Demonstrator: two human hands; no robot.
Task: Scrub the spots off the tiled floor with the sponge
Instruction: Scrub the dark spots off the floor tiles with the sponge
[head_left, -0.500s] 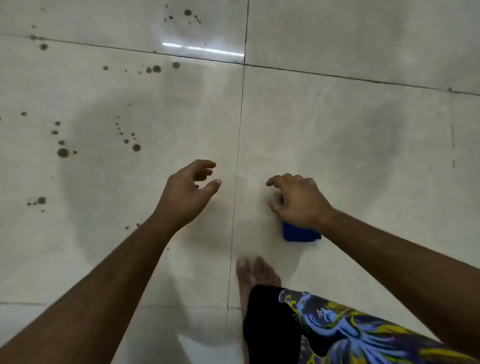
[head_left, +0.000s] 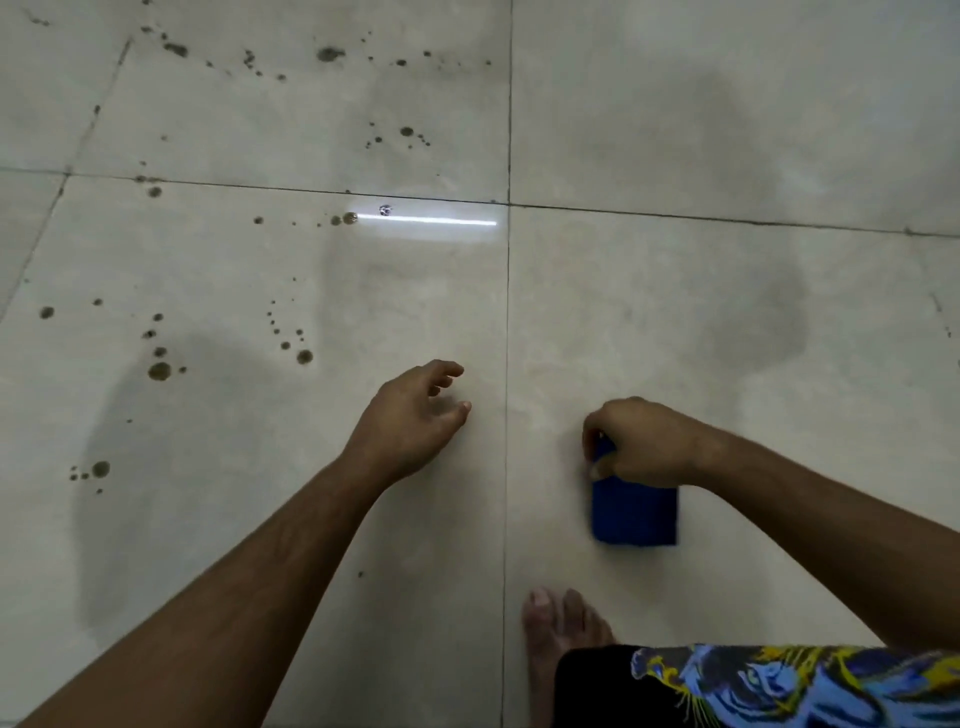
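Right hand gripping sponge, bare tile ahead

The tiled floor lies flat and open across the upper right and centre of the frame, with nothing standing on it. Toward the left and upper left, only flat dark spots mark the tiles. At the bottom centre, a bare foot and a patterned garment block the way.

Beige glossy tiles, dark grout lines, tube-light reflection.
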